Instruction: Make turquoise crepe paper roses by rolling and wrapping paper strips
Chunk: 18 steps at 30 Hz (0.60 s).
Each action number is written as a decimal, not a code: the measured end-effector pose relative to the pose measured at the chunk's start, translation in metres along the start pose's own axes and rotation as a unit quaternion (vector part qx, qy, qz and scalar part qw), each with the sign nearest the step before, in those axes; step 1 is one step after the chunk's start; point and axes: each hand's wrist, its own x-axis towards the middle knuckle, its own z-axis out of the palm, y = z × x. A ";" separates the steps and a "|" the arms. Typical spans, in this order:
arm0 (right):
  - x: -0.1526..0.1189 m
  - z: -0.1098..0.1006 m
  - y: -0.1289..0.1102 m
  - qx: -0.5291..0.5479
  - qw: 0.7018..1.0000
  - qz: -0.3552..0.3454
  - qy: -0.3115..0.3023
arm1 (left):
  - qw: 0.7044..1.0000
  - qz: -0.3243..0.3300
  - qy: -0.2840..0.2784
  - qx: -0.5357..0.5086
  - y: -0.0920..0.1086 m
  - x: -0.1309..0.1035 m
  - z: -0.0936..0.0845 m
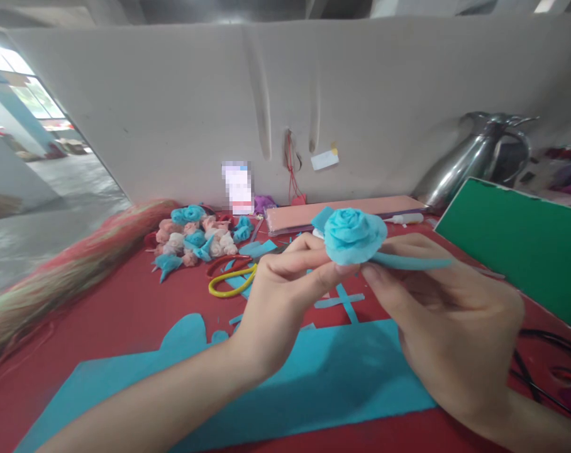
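A blue crepe-paper rose [354, 236] is held up between both hands, its layered petals facing up and toward me. My left hand [290, 289] pinches the base of the flower from the left with thumb and fingers. From the right, my right hand [441, 314] pinches near the same base, and a narrow blue paper strip [412, 262] sticks out over its fingers. Beneath the hands lies a large blue paper sheet [314, 384] on the red table. Scissors with yellow and red handles [231, 282] rest left of my left hand.
Several blue, pink and white paper flowers [195, 236] are heaped at the back left. Blue scraps [344, 302] lie mid-table. A wrapped pink paper stack [342, 212], a glue bottle [405, 219], a metal jug [474, 160] and a green board [516, 245] stand or lie farther back.
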 end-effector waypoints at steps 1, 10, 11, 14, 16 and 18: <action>-0.001 0.000 0.001 -0.007 1.000 0.000 0.013 | 1.000 0.002 0.000 0.009 0.000 0.000 -0.001; -0.004 0.001 0.000 -0.023 0.999 -0.027 0.028 | 0.999 0.001 -0.042 -0.013 0.001 0.006 -0.007; -0.005 0.000 0.000 -0.022 0.999 -0.035 0.026 | 0.999 0.003 -0.048 -0.021 0.001 0.007 -0.007; -0.006 -0.001 -0.002 -0.035 0.997 -0.060 0.024 | 0.998 0.002 -0.060 -0.034 0.001 0.006 -0.008; -0.006 -0.002 -0.003 -0.057 0.996 -0.066 0.029 | 0.998 0.004 -0.058 -0.029 0.001 0.006 -0.009; -0.006 -0.002 -0.002 -0.076 0.995 -0.058 0.027 | 0.999 0.011 -0.046 -0.012 0.000 0.006 -0.009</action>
